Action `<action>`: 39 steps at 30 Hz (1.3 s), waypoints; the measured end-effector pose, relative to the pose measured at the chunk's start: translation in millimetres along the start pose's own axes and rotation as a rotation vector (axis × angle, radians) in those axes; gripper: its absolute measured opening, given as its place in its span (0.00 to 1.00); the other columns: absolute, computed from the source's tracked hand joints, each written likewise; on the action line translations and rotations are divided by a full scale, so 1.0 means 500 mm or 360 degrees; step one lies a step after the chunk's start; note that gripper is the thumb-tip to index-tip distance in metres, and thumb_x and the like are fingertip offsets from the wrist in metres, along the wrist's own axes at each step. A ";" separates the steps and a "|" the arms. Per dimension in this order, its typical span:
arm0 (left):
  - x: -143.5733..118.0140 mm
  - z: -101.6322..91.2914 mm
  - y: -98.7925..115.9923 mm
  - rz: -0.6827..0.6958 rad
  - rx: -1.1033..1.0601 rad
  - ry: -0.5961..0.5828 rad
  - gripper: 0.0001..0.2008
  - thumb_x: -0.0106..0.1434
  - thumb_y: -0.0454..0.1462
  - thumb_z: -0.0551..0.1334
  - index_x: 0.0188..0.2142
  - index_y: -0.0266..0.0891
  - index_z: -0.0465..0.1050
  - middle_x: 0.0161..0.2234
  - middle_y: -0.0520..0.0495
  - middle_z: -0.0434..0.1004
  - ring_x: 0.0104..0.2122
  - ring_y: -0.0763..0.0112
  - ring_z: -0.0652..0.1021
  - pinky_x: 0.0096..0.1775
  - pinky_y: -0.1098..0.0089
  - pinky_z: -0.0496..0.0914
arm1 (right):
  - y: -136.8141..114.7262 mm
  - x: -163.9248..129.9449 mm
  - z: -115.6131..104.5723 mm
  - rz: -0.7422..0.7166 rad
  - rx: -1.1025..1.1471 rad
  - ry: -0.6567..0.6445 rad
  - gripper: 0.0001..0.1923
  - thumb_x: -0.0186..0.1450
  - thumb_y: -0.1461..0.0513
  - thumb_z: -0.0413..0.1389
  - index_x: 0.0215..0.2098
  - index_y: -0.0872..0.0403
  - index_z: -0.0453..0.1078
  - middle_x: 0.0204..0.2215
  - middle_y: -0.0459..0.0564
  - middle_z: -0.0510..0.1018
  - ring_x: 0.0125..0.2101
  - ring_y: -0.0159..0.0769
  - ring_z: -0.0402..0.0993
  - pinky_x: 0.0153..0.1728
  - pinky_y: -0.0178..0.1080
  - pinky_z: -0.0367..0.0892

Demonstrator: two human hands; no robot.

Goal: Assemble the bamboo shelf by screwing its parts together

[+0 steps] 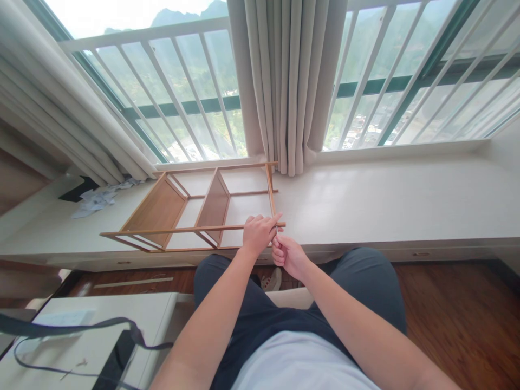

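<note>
Two bare forearms reaching forward over dark grey trousered knees, converging at the near right corner of a light bamboo shelf frame with two slanted panels (195, 208). Left hand (259, 234) curled palm-down over the frame's front rail, index finger stretched along the rail toward its end. Right hand (287, 255) just below and touching the left, fingers pinched together around something thin and pale, too small to identify. Frame lying on its side on the white window ledge (385, 200), near rail overhanging the edge. Farther left on the ledge, crumpled white paper scraps (95, 199). Beyond, beige pleated curtain (284, 81) and white window railing (170, 81).
</note>
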State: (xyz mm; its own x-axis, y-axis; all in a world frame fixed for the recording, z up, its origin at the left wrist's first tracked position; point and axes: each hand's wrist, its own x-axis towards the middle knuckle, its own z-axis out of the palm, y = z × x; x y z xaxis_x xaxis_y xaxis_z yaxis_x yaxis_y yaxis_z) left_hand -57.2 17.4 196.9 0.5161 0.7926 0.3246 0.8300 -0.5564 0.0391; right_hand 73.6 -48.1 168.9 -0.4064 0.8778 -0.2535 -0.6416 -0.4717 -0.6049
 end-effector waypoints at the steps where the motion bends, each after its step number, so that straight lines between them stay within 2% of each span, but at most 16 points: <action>1: 0.000 0.000 0.000 0.0003 0.0004 0.0003 0.23 0.69 0.41 0.60 0.63 0.52 0.69 0.37 0.48 0.84 0.39 0.59 0.77 0.43 0.59 0.61 | -0.001 -0.001 0.001 -0.0011 -0.0032 0.0023 0.15 0.64 0.53 0.58 0.27 0.52 0.60 0.14 0.36 0.57 0.14 0.25 0.47 0.16 0.31 0.42; 11: 0.000 -0.001 -0.001 0.0016 0.0026 -0.0013 0.23 0.69 0.39 0.59 0.63 0.51 0.70 0.38 0.48 0.84 0.40 0.60 0.77 0.43 0.59 0.61 | -0.004 0.004 0.000 -0.0112 -0.0427 0.0204 0.18 0.63 0.47 0.56 0.27 0.50 0.59 0.13 0.36 0.59 0.12 0.26 0.49 0.14 0.32 0.45; 15: 0.000 0.004 -0.003 0.0020 0.0031 -0.0005 0.24 0.69 0.39 0.59 0.63 0.51 0.69 0.38 0.48 0.84 0.39 0.59 0.77 0.42 0.59 0.61 | 0.002 0.000 -0.011 -0.0355 -0.0947 0.0401 0.20 0.66 0.44 0.52 0.27 0.49 0.58 0.13 0.36 0.59 0.14 0.28 0.51 0.16 0.34 0.47; 18: 0.000 0.006 -0.003 0.0011 0.0026 0.0002 0.24 0.69 0.39 0.60 0.63 0.51 0.69 0.39 0.47 0.84 0.40 0.60 0.77 0.42 0.59 0.61 | 0.001 -0.013 -0.014 -0.0630 -0.1438 0.0514 0.21 0.67 0.45 0.53 0.26 0.50 0.57 0.17 0.38 0.59 0.19 0.29 0.53 0.23 0.35 0.51; 20: 0.001 0.005 -0.002 0.0008 0.0022 -0.0002 0.23 0.69 0.39 0.60 0.63 0.51 0.69 0.39 0.47 0.84 0.40 0.60 0.77 0.43 0.58 0.61 | -0.004 -0.021 -0.011 -0.0729 -0.1711 0.0586 0.21 0.67 0.46 0.54 0.25 0.51 0.57 0.18 0.39 0.60 0.21 0.30 0.54 0.26 0.35 0.52; 30: 0.000 0.006 -0.004 0.0015 0.0019 0.0003 0.22 0.69 0.40 0.59 0.62 0.51 0.71 0.39 0.47 0.84 0.40 0.59 0.77 0.43 0.58 0.61 | -0.028 -0.036 0.012 -0.0718 -0.2410 0.0761 0.19 0.71 0.49 0.49 0.27 0.50 0.62 0.20 0.44 0.68 0.22 0.34 0.60 0.28 0.37 0.47; 39: 0.002 0.000 -0.002 0.0002 -0.0033 -0.0047 0.24 0.70 0.47 0.59 0.63 0.51 0.69 0.39 0.45 0.84 0.40 0.60 0.77 0.44 0.59 0.62 | -0.020 -0.031 -0.002 -0.0709 -0.2561 0.0743 0.19 0.72 0.49 0.49 0.27 0.50 0.64 0.21 0.47 0.71 0.22 0.35 0.63 0.28 0.37 0.46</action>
State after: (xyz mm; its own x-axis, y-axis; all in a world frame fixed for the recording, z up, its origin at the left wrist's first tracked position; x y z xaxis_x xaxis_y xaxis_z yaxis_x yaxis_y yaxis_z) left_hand -57.6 18.6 197.1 0.5235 0.7986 0.2969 0.8248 -0.5624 0.0583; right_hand 86.9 -57.0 178.2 0.0006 0.9921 0.1251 0.7133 0.0872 -0.6954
